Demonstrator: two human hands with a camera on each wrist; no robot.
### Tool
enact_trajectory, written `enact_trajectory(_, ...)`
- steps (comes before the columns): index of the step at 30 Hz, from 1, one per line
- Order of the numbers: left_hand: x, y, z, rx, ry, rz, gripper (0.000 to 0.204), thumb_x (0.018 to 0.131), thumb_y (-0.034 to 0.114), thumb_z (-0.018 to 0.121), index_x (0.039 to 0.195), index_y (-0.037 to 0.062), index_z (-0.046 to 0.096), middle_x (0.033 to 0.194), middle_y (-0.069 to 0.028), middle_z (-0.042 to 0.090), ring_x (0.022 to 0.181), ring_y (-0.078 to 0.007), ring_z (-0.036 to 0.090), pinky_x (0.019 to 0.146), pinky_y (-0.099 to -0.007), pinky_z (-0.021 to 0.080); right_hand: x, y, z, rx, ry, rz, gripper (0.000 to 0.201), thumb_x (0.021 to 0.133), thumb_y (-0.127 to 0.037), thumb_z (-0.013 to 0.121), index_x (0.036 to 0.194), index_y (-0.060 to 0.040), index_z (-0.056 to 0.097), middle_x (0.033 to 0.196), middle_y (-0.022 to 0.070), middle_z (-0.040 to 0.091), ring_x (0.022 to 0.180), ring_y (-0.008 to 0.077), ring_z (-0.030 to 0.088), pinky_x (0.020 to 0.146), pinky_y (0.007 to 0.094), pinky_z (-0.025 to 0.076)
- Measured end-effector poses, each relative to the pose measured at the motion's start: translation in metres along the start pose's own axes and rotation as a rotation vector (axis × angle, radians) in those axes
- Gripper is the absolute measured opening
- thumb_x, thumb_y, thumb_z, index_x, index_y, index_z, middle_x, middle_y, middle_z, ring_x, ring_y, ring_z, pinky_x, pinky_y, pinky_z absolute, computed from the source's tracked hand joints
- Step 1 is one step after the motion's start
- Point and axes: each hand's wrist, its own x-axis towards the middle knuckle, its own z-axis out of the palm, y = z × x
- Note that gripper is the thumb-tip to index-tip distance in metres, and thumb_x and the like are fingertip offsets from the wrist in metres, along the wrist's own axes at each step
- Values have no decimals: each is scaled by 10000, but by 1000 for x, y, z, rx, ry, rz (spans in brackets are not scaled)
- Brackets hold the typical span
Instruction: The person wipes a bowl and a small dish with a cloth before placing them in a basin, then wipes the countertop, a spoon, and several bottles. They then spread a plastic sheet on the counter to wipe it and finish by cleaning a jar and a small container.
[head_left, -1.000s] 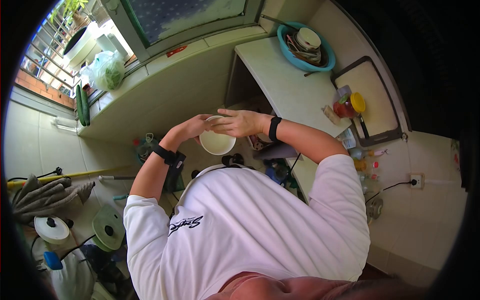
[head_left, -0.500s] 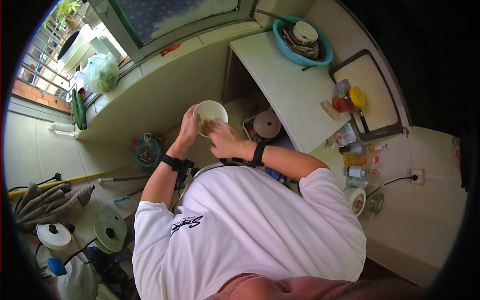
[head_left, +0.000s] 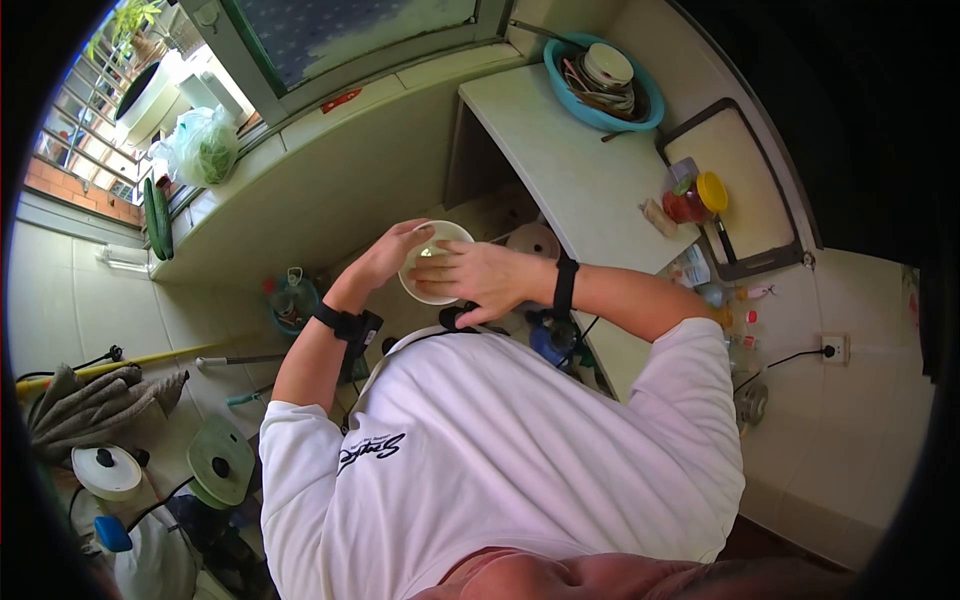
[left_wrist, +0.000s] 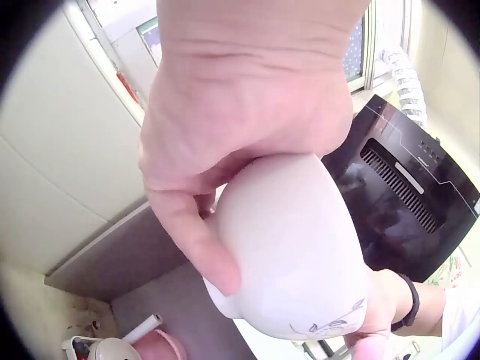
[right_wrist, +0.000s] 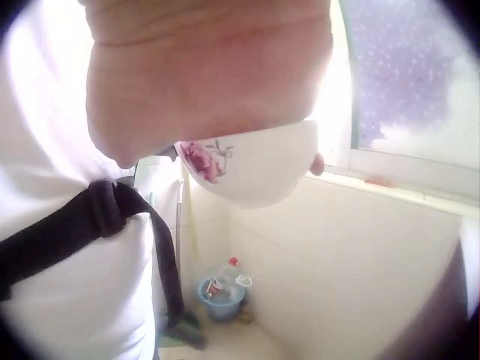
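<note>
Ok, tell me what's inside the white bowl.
In the head view, the white bowl shows pale inner wall and a small bright patch I can't identify. The right hand covers much of the rest; both wrist views show only the bowl's outside.

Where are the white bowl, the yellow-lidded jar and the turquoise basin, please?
White bowl (left_wrist: 292,240): left wrist view, on its outer wall.
Yellow-lidded jar (head_left: 687,207): head view, on its red body.
Turquoise basin (head_left: 573,106): head view, on its wall.

The right grip (right_wrist: 210,71) partly hides the bowl (right_wrist: 259,165) — its contents, if any, unclear.
</note>
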Motion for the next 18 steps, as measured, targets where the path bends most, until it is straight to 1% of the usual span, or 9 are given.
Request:
enact_trajectory(2, -9, 20, 3, 1, -32, 12, 490, 996, 321, 502, 1336, -31, 522, 1282, -130, 591, 1168, -202, 546, 1020, -319, 413, 4, 4, -1, -97, -65, 56, 810, 805, -498, 677, 1435, -45, 446, 1517, 110, 411, 1412, 237, 367, 1193, 454, 226)
enact_trajectory(3, -11, 25, 4, -3, -62, 27, 496, 1003, 324, 499, 1340, -39, 518, 1270, -128, 596, 1162, -203, 546, 1019, -316, 411, 4, 7, 3, -96, -63, 59, 810, 805, -498, 677, 1435, -45, 446, 1517, 110, 411, 1412, 237, 367, 1193, 454, 226)
enact_trajectory(5, -2, 14, 1, -7, -65, 57, 461, 1005, 303, 484, 1311, -37, 542, 1233, -126, 614, 1132, -202, 559, 996, -320, 427, 3, 13, 12, -215, -27, 100, 845, 794, -556, 669, 1435, -51, 450, 1533, 98, 396, 1419, 227, 352, 1192, 442, 215)
enact_trajectory(6, 4, 6, -3, -14, -64, 87, 430, 1007, 282, 470, 1282, -34, 567, 1196, -124, 632, 1101, -201, 573, 973, -324, 442, 3, 13, 13, -220, -8, 120, 822, 799, -548, 675, 1418, -49, 467, 1519, 94, 412, 1403, 253, 367, 1190, 441, 223)
enact_trajectory(8, 17, -12, -12, 47, -30, 91, 449, 1006, 295, 483, 1302, -36, 552, 1214, -123, 622, 1120, -194, 565, 977, -317, 435, 5, 5, 10, -244, 0, 167, 814, 788, -526, 694, 1401, -35, 481, 1486, 110, 438, 1389, 276, 375, 1188, 444, 229)
enact_trajectory(10, 14, -9, -11, 105, 7, 90, 470, 1005, 308, 496, 1322, -37, 537, 1233, -122, 613, 1138, -187, 558, 981, -310, 428, 7, -2, 12, -265, 7, 211, 806, 777, -504, 714, 1384, -21, 495, 1452, 125, 464, 1376, 298, 384, 1186, 447, 235)
enact_trajectory(12, 10, -1, -10, -25, -27, 81, 441, 1003, 288, 504, 1297, -37, 557, 1179, -112, 638, 1067, -176, 591, 926, -304, 461, 9, -6, 18, -313, 27, 348, 804, 745, -457, 749, 1337, 35, 516, 1362, 176, 500, 1355, 334, 392, 1182, 457, 247)
enact_trajectory(16, 12, -4, -10, -18, 5, 24, 425, 998, 270, 520, 1282, -42, 567, 1127, -108, 660, 996, -176, 617, 877, -307, 485, 7, -14, 23, -402, 39, 419, 814, 717, -435, 766, 1301, 78, 526, 1303, 210, 516, 1352, 341, 388, 1180, 469, 253)
enact_trajectory(18, 11, -3, -5, 2, 69, 37, 404, 988, 251, 530, 1258, -45, 589, 1089, -104, 674, 971, -176, 625, 866, -303, 490, 5, -20, 18, -358, 12, 442, 774, 716, -403, 767, 1263, 96, 541, 1273, 238, 529, 1299, 361, 438, 1163, 467, 279)
